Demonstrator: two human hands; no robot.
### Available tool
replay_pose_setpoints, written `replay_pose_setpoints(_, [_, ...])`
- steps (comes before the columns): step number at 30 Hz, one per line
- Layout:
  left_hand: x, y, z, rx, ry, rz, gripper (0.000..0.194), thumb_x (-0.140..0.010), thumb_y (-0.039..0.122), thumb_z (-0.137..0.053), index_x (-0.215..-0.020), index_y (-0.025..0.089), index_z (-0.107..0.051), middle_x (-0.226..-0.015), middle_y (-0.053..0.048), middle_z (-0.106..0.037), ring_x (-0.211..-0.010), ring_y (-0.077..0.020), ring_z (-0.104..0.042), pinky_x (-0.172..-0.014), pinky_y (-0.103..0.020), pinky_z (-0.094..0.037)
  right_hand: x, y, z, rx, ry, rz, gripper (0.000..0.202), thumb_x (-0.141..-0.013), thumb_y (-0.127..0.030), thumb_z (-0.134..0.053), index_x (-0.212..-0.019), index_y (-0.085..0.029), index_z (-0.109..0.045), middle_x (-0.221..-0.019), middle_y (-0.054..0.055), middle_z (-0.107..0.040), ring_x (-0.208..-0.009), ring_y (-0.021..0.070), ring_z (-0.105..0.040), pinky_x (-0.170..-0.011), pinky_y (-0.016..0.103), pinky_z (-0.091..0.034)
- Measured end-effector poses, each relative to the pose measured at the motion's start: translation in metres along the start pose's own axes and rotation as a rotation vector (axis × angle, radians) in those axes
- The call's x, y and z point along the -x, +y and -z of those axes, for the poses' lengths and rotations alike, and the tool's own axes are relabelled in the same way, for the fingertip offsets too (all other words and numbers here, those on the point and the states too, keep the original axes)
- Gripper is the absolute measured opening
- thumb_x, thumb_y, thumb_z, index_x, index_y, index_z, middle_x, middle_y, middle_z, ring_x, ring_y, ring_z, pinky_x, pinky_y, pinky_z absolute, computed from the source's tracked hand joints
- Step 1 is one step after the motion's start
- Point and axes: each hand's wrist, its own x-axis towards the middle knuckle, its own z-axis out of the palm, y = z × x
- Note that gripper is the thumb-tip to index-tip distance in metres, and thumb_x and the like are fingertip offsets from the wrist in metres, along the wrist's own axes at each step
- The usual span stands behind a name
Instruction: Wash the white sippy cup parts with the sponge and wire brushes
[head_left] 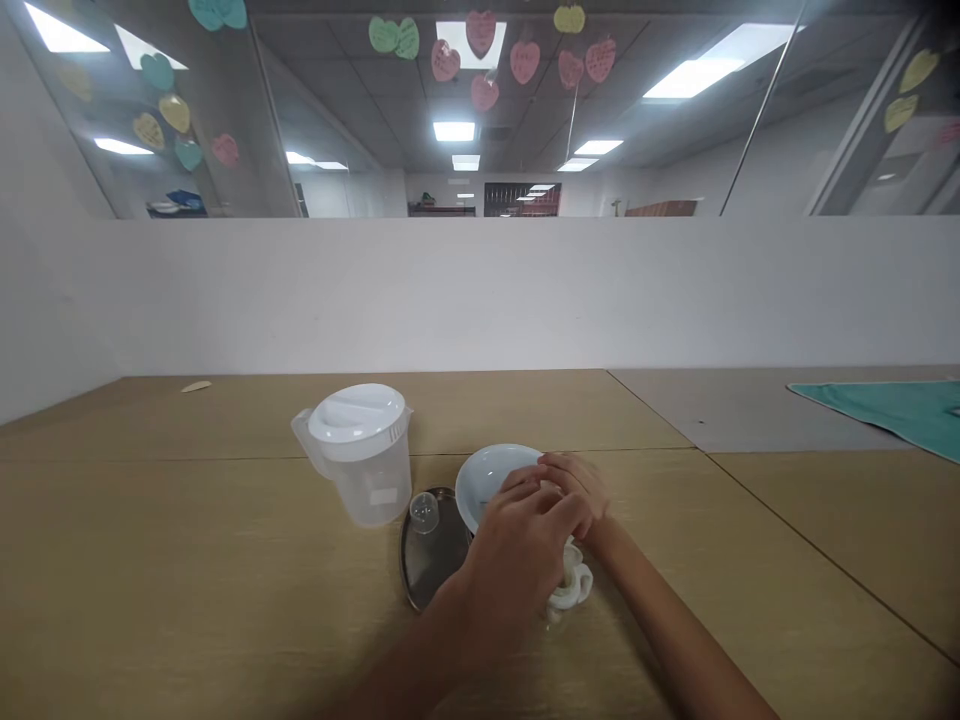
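My left hand (pixel 525 540) and my right hand (pixel 576 487) are together over the right edge of a white bowl (pixel 480 480). Their fingers are bent and touch or overlap; whatever lies between them is hidden. Below my hands, partly covered by the left one, is a small white cup or pot with a handle (pixel 583 582). A dark oval metal tray (pixel 431 565) lies left of my left hand, partly beneath the bowl. On the tray sits a small clear cup (pixel 424 513).
A clear plastic pitcher with a white lid (pixel 373 485) stands left of the tray. A teal cloth (pixel 900 408) lies at the far right, and a small pale flat object (pixel 196 386) at the back left. A white wall (pixel 480 295) borders the table's back.
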Motion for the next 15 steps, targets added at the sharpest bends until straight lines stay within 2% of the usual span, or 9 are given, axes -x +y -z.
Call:
replay_pose_setpoints(3, [0.002, -0.002, -0.006, 0.002, 0.043, 0.020, 0.025, -0.079, 0.000, -0.039, -0.065, 0.019, -0.047, -0.057, 0.004, -0.053, -0.060, -0.0098, -0.052, -0.089, -0.024, -0.041, -0.004, 0.004, -0.001, -0.002, -0.007, -0.030, 0.009, -0.083, -0.015, -0.050, -0.082, -0.019, -0.057, -0.072, 0.004, -0.065, -0.062, 0.0152, -0.062, -0.055, 0.027, -0.050])
replay_pose_setpoints(6, [0.003, -0.003, -0.009, -0.023, -0.013, 0.054, 0.025, -0.077, 0.000, -0.041, -0.064, 0.019, -0.048, -0.058, 0.004, -0.053, -0.062, -0.0102, -0.052, -0.091, -0.025, -0.041, -0.007, 0.005, -0.001, -0.016, -0.039, -0.060, 0.013, -0.085, -0.016, -0.045, -0.078, -0.019, -0.056, -0.069, 0.004, -0.064, -0.060, 0.0145, -0.060, -0.054, 0.026, -0.047])
replay_pose_setpoints(11, [-0.001, -0.009, -0.006, -0.121, -0.290, 0.214, 0.019, -0.084, 0.006, -0.041, -0.078, 0.019, -0.054, -0.074, 0.000, -0.063, -0.078, -0.0138, -0.059, -0.095, -0.031, -0.040, 0.000, 0.010, -0.002, -0.018, -0.248, -0.170, 0.016, -0.087, -0.019, -0.044, -0.074, -0.019, -0.054, -0.066, 0.003, -0.060, -0.061, 0.0129, -0.057, -0.056, 0.024, -0.043])
replay_pose_setpoints(13, [-0.003, -0.011, -0.001, -0.108, -0.436, 0.285, 0.013, -0.087, 0.015, -0.044, -0.090, 0.018, -0.056, -0.089, -0.003, -0.066, -0.086, -0.0168, -0.060, -0.088, -0.032, -0.044, 0.004, 0.018, 0.000, 0.045, -0.380, -0.255, 0.020, -0.088, -0.024, -0.043, -0.072, -0.018, -0.054, -0.065, 0.003, -0.058, -0.062, 0.0140, -0.055, -0.059, 0.024, -0.041])
replay_pose_setpoints(15, [-0.002, -0.013, 0.003, -0.049, -0.583, 0.315, 0.018, -0.087, 0.026, -0.049, -0.100, 0.017, -0.057, -0.101, -0.005, -0.065, -0.090, -0.0193, -0.061, -0.081, -0.032, -0.046, 0.006, 0.026, 0.005, 0.105, -0.502, -0.346, 0.025, -0.089, -0.029, -0.042, -0.071, -0.018, -0.055, -0.069, 0.005, -0.058, -0.068, 0.0158, -0.055, -0.064, 0.026, -0.041])
